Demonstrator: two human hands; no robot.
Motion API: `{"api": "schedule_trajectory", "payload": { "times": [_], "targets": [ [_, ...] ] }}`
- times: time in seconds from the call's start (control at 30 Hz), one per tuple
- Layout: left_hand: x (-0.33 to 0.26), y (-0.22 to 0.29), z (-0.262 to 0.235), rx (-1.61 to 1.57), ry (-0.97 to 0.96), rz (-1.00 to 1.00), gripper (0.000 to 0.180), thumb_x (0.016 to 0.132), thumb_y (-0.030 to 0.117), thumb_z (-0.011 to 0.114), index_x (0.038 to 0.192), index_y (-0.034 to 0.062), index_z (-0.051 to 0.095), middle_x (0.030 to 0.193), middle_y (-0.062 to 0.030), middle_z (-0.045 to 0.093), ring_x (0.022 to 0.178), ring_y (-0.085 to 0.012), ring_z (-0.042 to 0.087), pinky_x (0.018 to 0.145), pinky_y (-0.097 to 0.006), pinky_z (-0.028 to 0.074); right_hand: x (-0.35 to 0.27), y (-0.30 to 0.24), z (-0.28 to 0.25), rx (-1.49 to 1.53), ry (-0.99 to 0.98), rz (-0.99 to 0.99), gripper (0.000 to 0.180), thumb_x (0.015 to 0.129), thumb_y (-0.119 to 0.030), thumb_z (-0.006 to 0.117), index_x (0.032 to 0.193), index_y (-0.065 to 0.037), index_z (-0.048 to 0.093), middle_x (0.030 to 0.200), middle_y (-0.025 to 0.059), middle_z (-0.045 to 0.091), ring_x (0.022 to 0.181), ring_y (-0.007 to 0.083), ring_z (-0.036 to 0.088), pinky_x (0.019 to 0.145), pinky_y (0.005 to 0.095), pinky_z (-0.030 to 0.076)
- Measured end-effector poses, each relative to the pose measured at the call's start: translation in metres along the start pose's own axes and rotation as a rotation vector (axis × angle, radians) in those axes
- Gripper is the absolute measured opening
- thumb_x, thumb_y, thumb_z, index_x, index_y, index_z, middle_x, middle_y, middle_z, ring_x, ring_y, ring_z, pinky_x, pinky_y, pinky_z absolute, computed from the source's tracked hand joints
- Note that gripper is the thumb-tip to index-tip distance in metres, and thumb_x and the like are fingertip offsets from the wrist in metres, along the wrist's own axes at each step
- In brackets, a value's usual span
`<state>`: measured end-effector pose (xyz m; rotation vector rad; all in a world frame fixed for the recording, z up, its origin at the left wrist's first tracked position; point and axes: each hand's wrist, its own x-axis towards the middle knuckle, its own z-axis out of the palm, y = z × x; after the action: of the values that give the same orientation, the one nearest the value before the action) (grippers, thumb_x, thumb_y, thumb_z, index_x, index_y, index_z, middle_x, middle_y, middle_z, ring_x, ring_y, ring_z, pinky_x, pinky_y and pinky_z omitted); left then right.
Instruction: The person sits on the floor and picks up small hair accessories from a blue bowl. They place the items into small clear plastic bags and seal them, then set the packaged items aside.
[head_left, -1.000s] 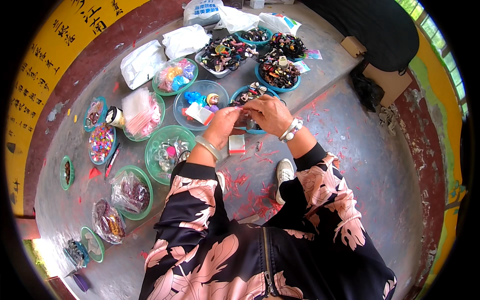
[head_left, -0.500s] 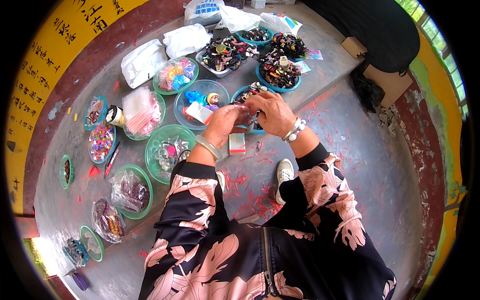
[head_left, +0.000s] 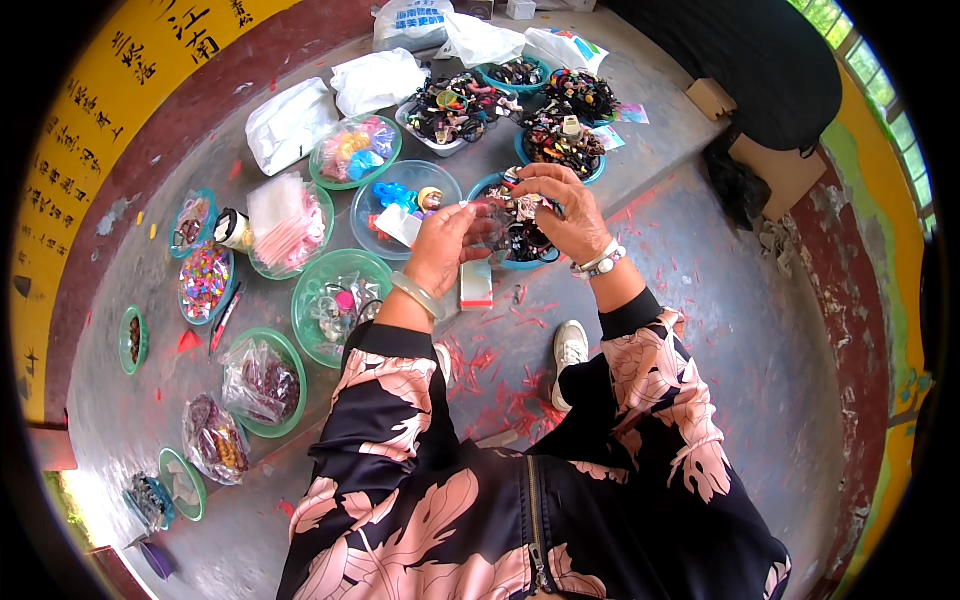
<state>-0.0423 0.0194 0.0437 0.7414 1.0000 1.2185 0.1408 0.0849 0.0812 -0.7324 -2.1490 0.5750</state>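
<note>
The person wears a black zip-front jacket (head_left: pixel 520 500) printed with large pink leaves, its long sleeves ending just short of the hands. A pale jade-green bangle (head_left: pixel 417 295) circles the wrist behind the left hand (head_left: pixel 445 245); a white beaded bracelet (head_left: pixel 598 262) sits behind the right hand (head_left: pixel 565 215). Below the hands shows a white sneaker (head_left: pixel 570 350).

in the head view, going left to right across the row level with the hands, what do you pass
Small green bowl → bowl of colourful beads → green bowl of clear packets → left hand → right hand.
</note>
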Motion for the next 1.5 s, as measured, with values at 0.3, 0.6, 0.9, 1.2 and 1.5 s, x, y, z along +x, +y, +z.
{"api": "schedule_trajectory", "payload": {
  "times": [0.3, 0.6, 0.9, 1.2, 1.5],
  "targets": [
    [-0.003, 0.005, 0.008, 0.042, -0.037, 0.021, 0.027, 0.092, 0.025, 0.041, 0.101, 0.0037, 0.055, 0.090, -0.0050, 0.061, 0.081, -0.0129, 0.060, 0.061, -0.027, 0.051, -0.002, -0.009, 0.013, -0.199, -0.045, -0.106, 0.036, 0.057, 0.004, 0.054, 0.088, -0.011, 0.066, 0.120, 0.0184, 0.047, 0.117, 0.0357, 0.040, 0.095, 0.0418, 0.036],
    [-0.002, 0.004, 0.010, 0.040, -0.028, 0.015, 0.026, 0.092, 0.024, 0.042, 0.103, 0.0035, 0.055, 0.087, -0.0045, 0.061, 0.078, -0.0126, 0.060, 0.061, -0.027, 0.051, -0.003, -0.008, 0.015, -0.215, -0.084, -0.144, 0.032, 0.058, -0.001, 0.057, 0.086, -0.011, 0.068, 0.123, 0.0185, 0.046, 0.120, 0.0364, 0.037, 0.097, 0.0430, 0.034],
    [-0.002, 0.001, 0.007, 0.054, -0.006, 0.005, 0.028, 0.092, 0.026, 0.042, 0.101, 0.0043, 0.056, 0.088, -0.0051, 0.062, 0.080, -0.0131, 0.061, 0.062, -0.025, 0.050, -0.003, -0.015, 0.017, -0.282, -0.079, -0.182, 0.031, 0.058, -0.006, 0.059, 0.088, -0.013, 0.068, 0.126, 0.0174, 0.044, 0.123, 0.0353, 0.035, 0.094, 0.0450, 0.036],
    [-0.005, 0.004, 0.011, 0.065, -0.036, 0.013, 0.028, 0.092, 0.025, 0.042, 0.104, 0.0030, 0.055, 0.087, -0.0041, 0.061, 0.078, -0.0122, 0.060, 0.062, -0.026, 0.051, -0.006, -0.005, 0.020, -0.288, -0.128, -0.176, 0.022, 0.058, -0.009, 0.060, 0.078, -0.009, 0.068, 0.123, 0.0187, 0.047, 0.121, 0.0378, 0.036, 0.094, 0.0445, 0.037],
    [0.000, -0.004, 0.005, 0.070, -0.085, 0.044, 0.033, 0.092, 0.028, 0.043, 0.108, 0.0016, 0.054, 0.091, -0.0071, 0.061, 0.081, -0.0136, 0.061, 0.066, -0.025, 0.051, -0.009, -0.002, 0.023, -0.293, -0.191, -0.194, 0.016, 0.059, -0.012, 0.063, 0.073, -0.008, 0.068, 0.116, 0.0193, 0.052, 0.117, 0.0380, 0.041, 0.095, 0.0423, 0.037]
  ]
}}
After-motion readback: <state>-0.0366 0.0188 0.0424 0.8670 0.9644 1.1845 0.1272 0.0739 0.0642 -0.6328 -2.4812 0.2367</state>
